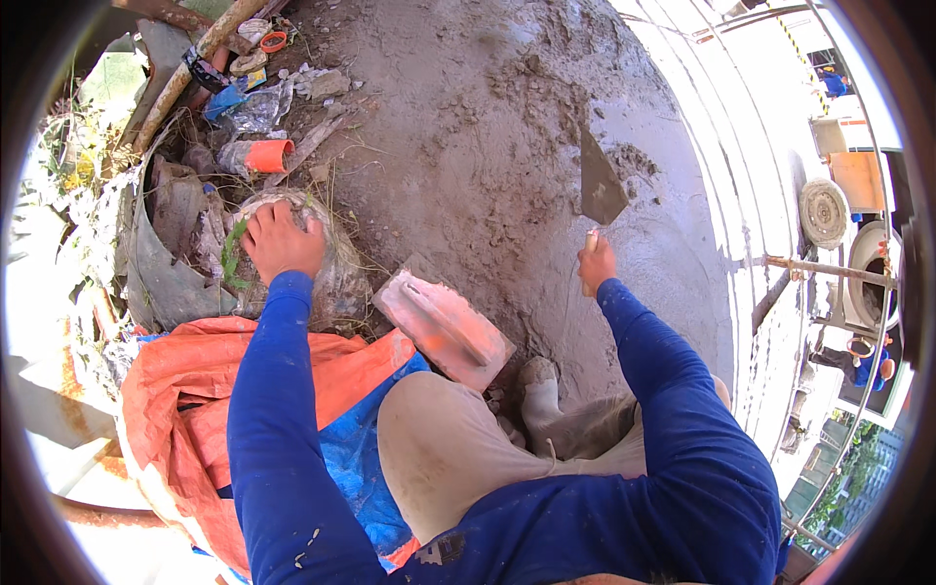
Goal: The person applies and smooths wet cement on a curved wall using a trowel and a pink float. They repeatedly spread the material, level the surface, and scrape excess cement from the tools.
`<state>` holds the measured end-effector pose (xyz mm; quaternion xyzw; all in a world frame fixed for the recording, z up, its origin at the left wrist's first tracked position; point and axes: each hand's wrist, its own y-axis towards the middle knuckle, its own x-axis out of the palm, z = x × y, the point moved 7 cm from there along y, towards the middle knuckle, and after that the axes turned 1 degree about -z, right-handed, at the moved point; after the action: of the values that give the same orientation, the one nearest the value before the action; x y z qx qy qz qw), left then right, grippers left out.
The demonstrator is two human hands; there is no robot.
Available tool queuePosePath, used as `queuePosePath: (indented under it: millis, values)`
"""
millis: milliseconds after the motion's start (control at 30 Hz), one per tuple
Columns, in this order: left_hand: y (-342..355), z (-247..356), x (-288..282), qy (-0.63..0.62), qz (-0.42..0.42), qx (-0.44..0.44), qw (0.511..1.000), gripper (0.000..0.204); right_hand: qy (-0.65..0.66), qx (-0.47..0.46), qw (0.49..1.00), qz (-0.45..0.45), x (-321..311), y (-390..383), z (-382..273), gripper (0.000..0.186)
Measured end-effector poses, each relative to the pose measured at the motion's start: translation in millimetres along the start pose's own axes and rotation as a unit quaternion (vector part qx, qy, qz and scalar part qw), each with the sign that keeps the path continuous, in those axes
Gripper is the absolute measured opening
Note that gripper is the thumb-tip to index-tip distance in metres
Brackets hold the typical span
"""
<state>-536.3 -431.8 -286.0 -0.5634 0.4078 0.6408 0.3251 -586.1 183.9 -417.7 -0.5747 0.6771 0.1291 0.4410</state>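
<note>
My right hand (597, 263) is closed round the handle of a pointed trowel (602, 183). Its metal blade points away from me, over or against the wet grey mortar (468, 146); whether it touches cannot be told. With fingers apart, my left hand (283, 242) rests on a rounded, dirt-caked lump (336, 278) at the left edge of the mortar, beside a green leaf (234, 252). Between my arms, in front of my knee, lies a reddish hand float (444, 327) smeared with mortar, its handle facing up. Neither hand touches it.
Orange and blue tarpaulin (195, 390) bunches at my left. Beyond my left hand lie an orange pipe piece (268, 156), plastic scraps and a slanting pole (200, 68). My boot (539, 385) stands at the mortar's edge. Metal bars (829, 271) and a spare wheel (824, 213) show far right.
</note>
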Motion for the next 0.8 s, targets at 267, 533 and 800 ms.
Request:
queuePosePath:
  millis: [267,533,800]
  values:
    - [0.8,4.3,2.6,-0.003,-0.007,0.000,1.000,0.044,0.050,-0.027,0.990,-0.133,60.5,-30.0,-42.6,0.042]
    - [-1.3,8.4,8.0,-0.036,0.013,0.019,0.999,0.044,-0.069,-0.025,0.989,-0.126,128.8,-16.4,-114.3,0.059]
    - [0.1,-0.1,5.0,-0.040,0.033,0.025,0.998,0.042,-0.193,-0.069,0.965,-0.166,72.0,-27.2,-19.6,0.061]
